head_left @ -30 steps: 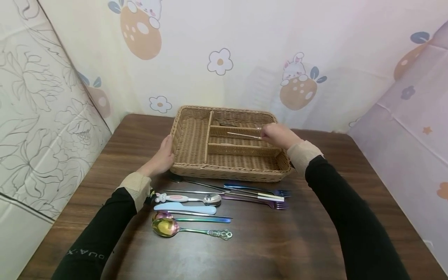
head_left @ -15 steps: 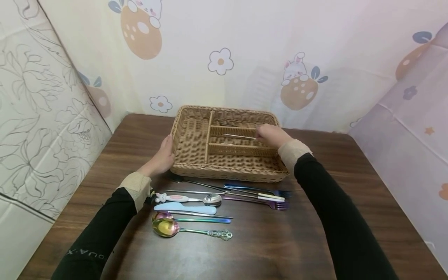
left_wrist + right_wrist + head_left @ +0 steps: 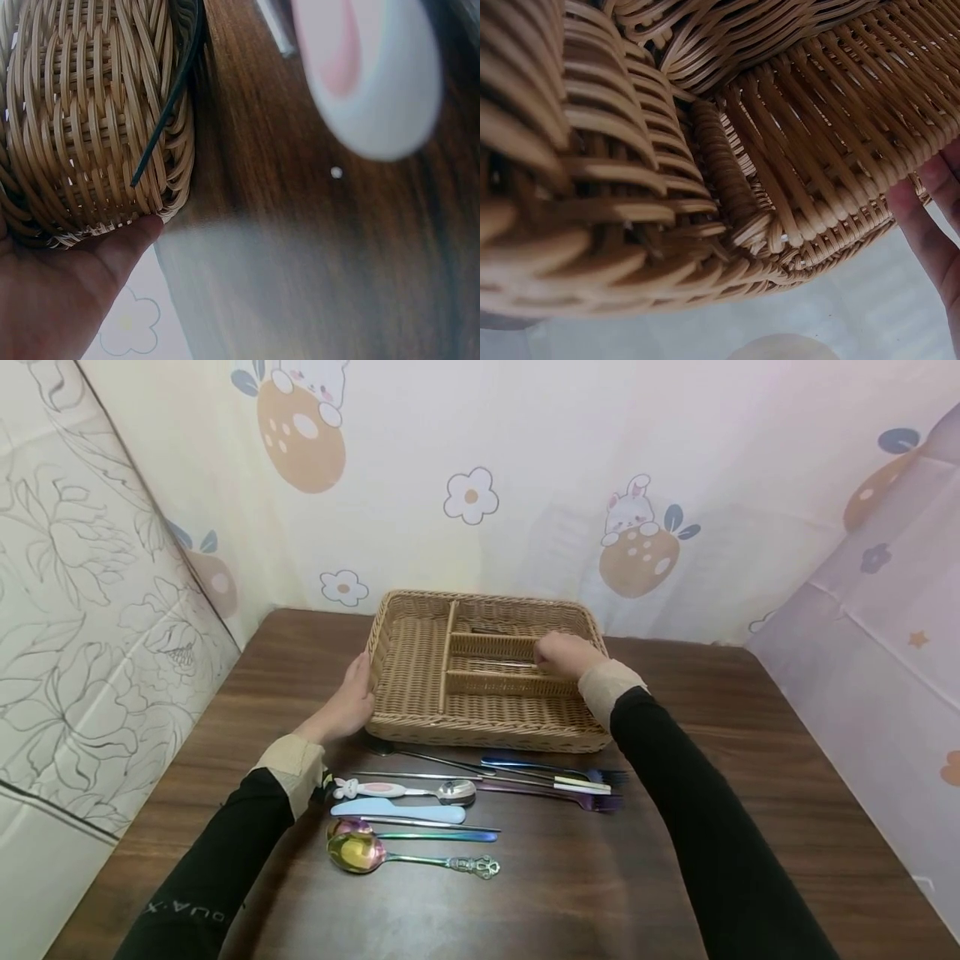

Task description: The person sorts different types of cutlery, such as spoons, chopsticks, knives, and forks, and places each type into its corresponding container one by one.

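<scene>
My left hand [image 3: 343, 703] presses the left end of a wicker cutlery basket [image 3: 491, 735], its fingers laid along the side. In the left wrist view, a fingertip of that hand [image 3: 90, 270] meets the woven edge. My right hand [image 3: 566, 653] is curled low over the basket's middle right compartment. It pinches one end of a thin silvery stick [image 3: 506, 664], which points left inside that compartment; its exact kind is too small to make out. The right wrist view shows the right hand's fingers [image 3: 926, 232] at a woven divider [image 3: 817, 150], with the stick hidden.
In front of the basket lie a blue fork [image 3: 540, 767], a purple fork [image 3: 592, 800], white-ended chopsticks [image 3: 581, 787], a rabbit-handled spoon [image 3: 453, 792], a light-blue knife [image 3: 397, 810] and iridescent spoons [image 3: 356, 853]. A patterned curtain [image 3: 525, 460] hangs behind the table.
My right hand has moved left and lower into the middle compartment, and the silvery stick has come down with it. My left hand stays on the basket.
</scene>
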Demonstrator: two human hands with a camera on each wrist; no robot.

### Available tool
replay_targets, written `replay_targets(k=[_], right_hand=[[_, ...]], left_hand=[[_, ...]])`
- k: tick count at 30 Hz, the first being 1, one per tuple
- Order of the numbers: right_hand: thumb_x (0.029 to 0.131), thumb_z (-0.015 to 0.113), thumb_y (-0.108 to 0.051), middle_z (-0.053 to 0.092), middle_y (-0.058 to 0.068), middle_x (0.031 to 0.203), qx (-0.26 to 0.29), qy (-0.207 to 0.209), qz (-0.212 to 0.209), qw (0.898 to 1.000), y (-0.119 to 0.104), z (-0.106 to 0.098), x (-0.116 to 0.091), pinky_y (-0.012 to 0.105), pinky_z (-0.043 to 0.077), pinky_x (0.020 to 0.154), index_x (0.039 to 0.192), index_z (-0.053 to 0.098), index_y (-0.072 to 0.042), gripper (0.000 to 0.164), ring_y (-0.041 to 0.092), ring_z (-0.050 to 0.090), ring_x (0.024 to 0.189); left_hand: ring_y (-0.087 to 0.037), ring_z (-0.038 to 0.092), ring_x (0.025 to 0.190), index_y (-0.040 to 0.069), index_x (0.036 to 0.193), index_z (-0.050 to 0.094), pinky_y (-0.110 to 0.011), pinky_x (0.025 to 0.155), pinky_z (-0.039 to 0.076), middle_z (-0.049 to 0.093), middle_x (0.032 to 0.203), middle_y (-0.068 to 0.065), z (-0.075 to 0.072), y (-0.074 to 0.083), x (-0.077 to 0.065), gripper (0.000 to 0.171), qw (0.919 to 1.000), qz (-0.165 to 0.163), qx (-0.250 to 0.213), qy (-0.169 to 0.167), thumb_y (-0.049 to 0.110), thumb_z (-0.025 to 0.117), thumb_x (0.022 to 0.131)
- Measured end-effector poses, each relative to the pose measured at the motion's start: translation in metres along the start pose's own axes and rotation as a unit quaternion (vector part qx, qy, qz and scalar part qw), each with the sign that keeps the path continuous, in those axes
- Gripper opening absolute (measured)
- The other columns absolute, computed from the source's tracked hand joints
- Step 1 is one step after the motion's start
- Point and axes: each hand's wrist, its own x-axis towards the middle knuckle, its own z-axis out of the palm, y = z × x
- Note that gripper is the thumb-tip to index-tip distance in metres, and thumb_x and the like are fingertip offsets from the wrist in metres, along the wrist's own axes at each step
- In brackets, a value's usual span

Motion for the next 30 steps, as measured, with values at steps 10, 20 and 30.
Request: replay_targets(k=[10,20,30], right_hand=[[0.094,0.052,0.007,0.014,-0.006,0.057,-0.002,-0.016,-0.028,0.999,0.002,0.008,0.004,0.031,0.033,0.063,0.056,0.029,-0.020,0.051,0.011,0.014,0.052],[0.092,0.049,0.010,0.011,-0.006,0.060,0.020,-0.044,-0.019,0.999,0.003,0.009,0.012,0.031,0.022,0.059,0.060,0.025,-0.018,0.050,0.013,0.010,0.055],[0.092,0.048,0.009,0.007,-0.005,0.062,0.025,-0.076,0.037,0.996,0.003,0.008,0.018,0.032,0.015,0.059,0.062,0.021,-0.019,0.049,0.014,0.007,0.057]], left_hand=[[-0.043,-0.006,0.147,-0.011,0.152,-0.013,-0.054,0.119,0.003,-0.013,0.158,-0.033,0.003,-0.001,-0.002,0.075,1.0000,0.007,0.001,0.000,-0.003,0.034,0.095],[-0.045,-0.006,0.147,-0.012,0.151,-0.012,-0.055,0.118,0.003,-0.012,0.158,-0.034,0.002,-0.002,-0.004,0.074,0.9999,0.010,0.010,0.006,-0.003,0.034,0.094],[-0.045,-0.003,0.147,-0.012,0.152,-0.011,-0.055,0.118,0.006,-0.012,0.158,-0.033,0.002,-0.001,-0.001,0.074,0.9998,0.013,0.007,0.010,-0.004,0.034,0.093]])
